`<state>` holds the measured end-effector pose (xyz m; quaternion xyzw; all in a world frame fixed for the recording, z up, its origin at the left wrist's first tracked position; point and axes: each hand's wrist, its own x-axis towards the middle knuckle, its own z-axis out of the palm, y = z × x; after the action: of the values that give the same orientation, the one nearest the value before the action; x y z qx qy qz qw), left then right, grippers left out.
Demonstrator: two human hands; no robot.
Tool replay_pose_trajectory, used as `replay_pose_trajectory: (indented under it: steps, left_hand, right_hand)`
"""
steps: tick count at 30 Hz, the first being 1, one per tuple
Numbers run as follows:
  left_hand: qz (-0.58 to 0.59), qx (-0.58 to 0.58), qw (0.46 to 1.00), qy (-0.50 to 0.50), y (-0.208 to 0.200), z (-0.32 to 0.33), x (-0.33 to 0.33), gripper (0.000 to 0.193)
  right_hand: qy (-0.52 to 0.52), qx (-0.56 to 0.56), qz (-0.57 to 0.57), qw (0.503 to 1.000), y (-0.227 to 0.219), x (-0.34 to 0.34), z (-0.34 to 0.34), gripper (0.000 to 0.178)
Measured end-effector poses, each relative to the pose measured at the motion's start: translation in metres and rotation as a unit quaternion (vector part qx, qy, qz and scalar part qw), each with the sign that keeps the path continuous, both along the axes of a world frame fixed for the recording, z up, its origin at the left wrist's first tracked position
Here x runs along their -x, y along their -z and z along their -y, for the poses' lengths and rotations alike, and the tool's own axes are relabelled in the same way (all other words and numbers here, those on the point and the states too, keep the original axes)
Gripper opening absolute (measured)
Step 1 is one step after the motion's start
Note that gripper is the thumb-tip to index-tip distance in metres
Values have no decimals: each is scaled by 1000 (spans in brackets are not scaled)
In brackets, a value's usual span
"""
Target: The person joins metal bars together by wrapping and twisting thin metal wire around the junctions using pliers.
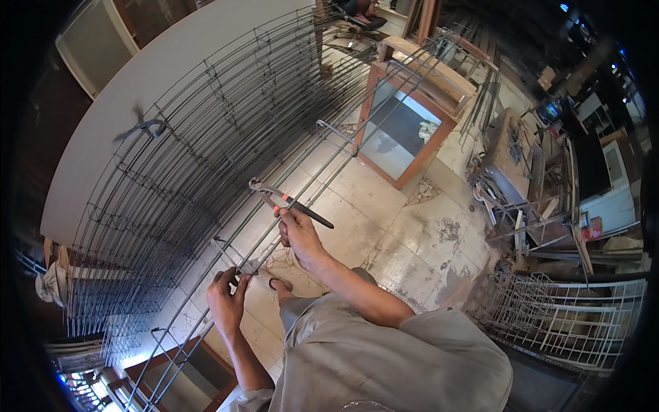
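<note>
A long, narrow rebar cage (336, 132) runs slantwise from the lower left to the upper middle, its thin bars joined by rectangular stirrups. My left hand (226, 300) is closed on it at a stirrup crossing, thumb and fingers pinched together. Whether a thin tie wire is also between those fingertips is hidden. Just beyond and to the right, my right hand (301, 237) grips a pair of pincers (312, 213) with black handles and orange-red bands. The pincers' rounded metal jaws point to the upper left, above the cage's bars, and appear to hold nothing.
Stacked wire mesh panels (206, 130) lean along a white board (75, 178) at left, a dark wire bundle (145, 128) hanging on them. A wood-framed glass panel (398, 130) stands beyond. Scrap wood (518, 165) and white wire racks (590, 316) crowd the right side.
</note>
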<state>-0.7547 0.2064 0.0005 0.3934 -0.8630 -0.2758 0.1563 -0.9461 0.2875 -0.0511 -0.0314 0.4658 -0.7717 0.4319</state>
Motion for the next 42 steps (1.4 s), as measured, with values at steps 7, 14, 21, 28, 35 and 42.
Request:
replay_pose_trajectory:
  steps: [7, 14, 21, 28, 35, 42]
  left_hand:
    - [-38, 11, 995, 97, 6, 12, -7, 28]
    - [122, -80, 981, 126, -7, 17, -1, 28]
    - [95, -83, 986, 110, -7, 13, -7, 28]
    - [63, -68, 989, 118, -2, 17, -4, 30]
    - [61, -84, 988, 115, 14, 18, -20, 32]
    - [-12, -78, 992, 98, 35, 14, -11, 43]
  right_hand:
    - [37, -42, 55, 997, -7, -11, -2, 20]
    - [59, -41, 37, 997, -10, -15, -11, 22]
    - [71, -24, 45, 996, -12, -19, -13, 20]
    - [94, -42, 28, 994, -4, -13, -11, 20]
    - [60, -85, -39, 994, 16, -8, -15, 20]
    - [103, -138, -24, 985, -17, -22, -12, 18]
